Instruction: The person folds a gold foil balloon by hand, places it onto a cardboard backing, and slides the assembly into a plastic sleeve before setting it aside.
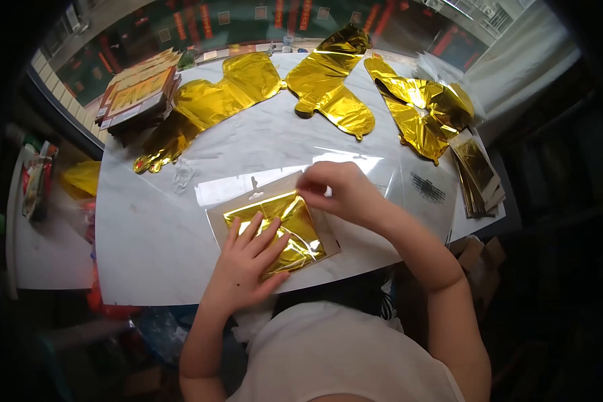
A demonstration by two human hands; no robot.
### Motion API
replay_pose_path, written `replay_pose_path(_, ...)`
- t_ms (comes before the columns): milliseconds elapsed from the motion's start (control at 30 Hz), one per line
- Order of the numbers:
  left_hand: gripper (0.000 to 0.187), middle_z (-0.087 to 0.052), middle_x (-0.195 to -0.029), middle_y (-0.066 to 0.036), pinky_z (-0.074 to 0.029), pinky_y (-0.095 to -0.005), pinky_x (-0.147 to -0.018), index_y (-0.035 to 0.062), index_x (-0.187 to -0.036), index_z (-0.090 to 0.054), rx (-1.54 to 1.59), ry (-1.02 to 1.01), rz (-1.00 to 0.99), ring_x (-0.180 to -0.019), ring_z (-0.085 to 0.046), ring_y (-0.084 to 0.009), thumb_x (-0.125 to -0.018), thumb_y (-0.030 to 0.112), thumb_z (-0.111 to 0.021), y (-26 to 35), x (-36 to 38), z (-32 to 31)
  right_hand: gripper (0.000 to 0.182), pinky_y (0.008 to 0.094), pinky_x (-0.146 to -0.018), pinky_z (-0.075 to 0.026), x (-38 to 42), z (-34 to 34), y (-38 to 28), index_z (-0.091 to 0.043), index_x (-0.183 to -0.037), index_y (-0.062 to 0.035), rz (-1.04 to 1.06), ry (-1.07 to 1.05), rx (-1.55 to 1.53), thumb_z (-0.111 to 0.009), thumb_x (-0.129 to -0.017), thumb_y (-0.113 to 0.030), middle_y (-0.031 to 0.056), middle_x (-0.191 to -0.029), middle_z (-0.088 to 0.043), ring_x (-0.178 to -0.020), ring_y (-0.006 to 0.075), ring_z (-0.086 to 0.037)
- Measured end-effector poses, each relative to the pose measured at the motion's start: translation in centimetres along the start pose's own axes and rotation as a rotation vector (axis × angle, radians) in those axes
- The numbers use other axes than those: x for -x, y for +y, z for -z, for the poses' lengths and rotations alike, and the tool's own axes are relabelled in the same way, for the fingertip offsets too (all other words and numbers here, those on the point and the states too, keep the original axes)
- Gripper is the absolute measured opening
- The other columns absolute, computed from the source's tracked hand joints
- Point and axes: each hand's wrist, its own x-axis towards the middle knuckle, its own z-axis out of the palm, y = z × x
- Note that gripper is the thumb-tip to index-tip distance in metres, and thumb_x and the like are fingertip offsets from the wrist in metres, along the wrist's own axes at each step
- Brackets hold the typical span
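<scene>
A folded gold foil sheet [300,226] lies on a pale card [216,224] near the table's front edge. My left hand [251,258] rests flat on the foil with its fingers spread. At the card's upper right corner is my right hand [335,191], its thumb and fingertips pinched together; whatever is between them is too small to make out. Clear plastic sleeves [382,174] lie flat under and beside my right forearm.
Unfolded gold foil balloons [224,100], [335,90] and a third balloon [425,114] span the back of the marbled table [147,248]. Stacked packages [137,97] stand at the back left. Packed gold foils [476,171] lie at the right edge. A crumpled clear scrap [183,175] sits left of centre.
</scene>
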Motion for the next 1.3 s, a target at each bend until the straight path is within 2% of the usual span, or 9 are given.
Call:
replay_pose_path(100, 0.06, -0.053, -0.157, -0.014, -0.024, -0.0649, -0.124, 0.0123, -0.145, -0.062, -0.026, 0.01, 0.007, -0.149, -0.042, -0.0426, -0.091, 0.036, -0.075, 0.3, -0.1, -0.4, 0.008, 0.0312, -0.066, -0.055, 7.2, 2.6, -3.0, -0.073, -0.095, -0.0051, -0.074, -0.28, -0.176, -0.079, -0.09, -0.006, 0.0056, -0.085, -0.068, -0.075, 0.018, -0.071)
replay_pose_path(233, 0.056, -0.053, -0.158, -0.015, -0.021, -0.0634, -0.126, 0.0101, -0.144, -0.063, -0.017, 0.023, 0.03, -0.15, -0.041, -0.0448, -0.092, 0.029, -0.072, 0.5, -0.4, -1.1, 0.011, 0.0373, -0.064, -0.055, 14.0, 1.1, -2.7, -0.069, -0.09, -0.0058, -0.153, -0.094, 0.18, -0.077, -0.083, -0.003, 0.0073, -0.086, -0.066, -0.072, 0.0285, -0.068)
replay_pose_path(467, 0.057, -0.052, -0.158, -0.016, -0.02, -0.0644, -0.126, 0.0089, -0.144, -0.062, -0.031, 0.021, 0.032, -0.151, -0.039, -0.0455, -0.092, 0.029, -0.072, 0.5, -0.4, -1.2, 0.01, 0.036, -0.06, -0.053, 15.7, -0.4, -4.5, -0.069, -0.088, -0.0051, -0.337, 0.243, 0.154, -0.077, -0.082, -0.002, 0.0081, -0.078, -0.064, -0.066, 0.0276, -0.066)
replay_pose_path(533, 0.06, -0.05, -0.16, -0.016, -0.019, -0.0646, -0.126, 0.0085, -0.145, -0.062, -0.033, 0.016, 0.036, -0.152, -0.037, -0.0453, -0.091, 0.031, -0.074, 0.7, -0.4, -1.1, 0.011, 0.03, -0.058, -0.053, 15.5, -0.8, -4.6, -0.072, -0.091, -0.0035, -0.315, 0.266, 0.223, -0.079, -0.083, 0.0, 0.0081, -0.077, -0.066, -0.063, 0.021, -0.067)
replay_pose_path(700, 0.064, -0.049, -0.161, -0.016, -0.021, -0.0651, -0.125, 0.0091, -0.146, -0.061, -0.053, 0.005, 0.029, -0.153, -0.037, -0.044, -0.09, 0.036, -0.076, 0.9, -0.4, -1.1, 0.012, 0.0325, -0.058, -0.052, 13.1, -3.1, -4.1, -0.073, -0.093, -0.0044, -0.177, 0.267, 0.315, -0.081, -0.084, -0.004, 0.0067, -0.076, -0.064, -0.063, 0.0228, -0.066)
replay_pose_path(767, 0.064, -0.049, -0.161, -0.016, -0.022, -0.0656, -0.125, 0.0092, -0.146, -0.06, -0.066, 0.005, 0.02, -0.153, -0.037, -0.0433, -0.091, 0.038, -0.076, 0.8, -0.5, -1.0, 0.01, 0.0373, -0.059, -0.052, 12.4, -3.6, -3.1, -0.071, -0.091, -0.0074, -0.136, 0.251, 0.362, -0.079, -0.086, -0.009, 0.0062, -0.078, -0.062, -0.07, 0.026, -0.066)
replay_pose_path(967, 0.072, -0.046, -0.162, -0.016, -0.02, -0.0655, -0.125, 0.0101, -0.148, -0.059, -0.065, -0.011, 0.03, -0.154, -0.035, -0.0429, -0.088, 0.044, -0.078, 0.8, -0.4, -1.1, 0.013, 0.0356, -0.061, -0.052, 12.5, -1.3, -2.3, -0.075, -0.093, -0.0077, -0.125, 0.165, 0.198, -0.083, -0.084, -0.009, 0.007, -0.083, -0.064, -0.073, 0.0259, -0.065)
replay_pose_path(1167, 0.075, -0.042, -0.166, -0.017, -0.016, -0.0651, -0.126, 0.0159, -0.151, -0.059, -0.097, -0.019, 0.05, -0.155, -0.032, -0.0443, -0.085, 0.046, -0.079, 0.8, -0.6, -1.3, 0.013, 0.0362, -0.066, -0.051, 13.3, 0.6, -1.9, -0.074, -0.091, -0.0094, 0.006, -0.006, 0.306, -0.082, -0.082, -0.008, 0.0049, -0.087, -0.063, -0.078, 0.0255, -0.063)
replay_pose_path(1300, 0.072, -0.04, -0.167, -0.017, -0.015, -0.0654, -0.126, 0.0178, -0.151, -0.059, -0.069, -0.046, 0.064, -0.156, -0.031, -0.0449, -0.087, 0.047, -0.075, 1.0, -0.6, -1.0, 0.014, 0.0371, -0.067, -0.051, 12.7, 0.4, -2.0, -0.073, -0.092, -0.0099, 0.038, 0.064, 0.342, -0.082, -0.081, -0.008, 0.005, -0.087, -0.064, -0.077, 0.0257, -0.063)
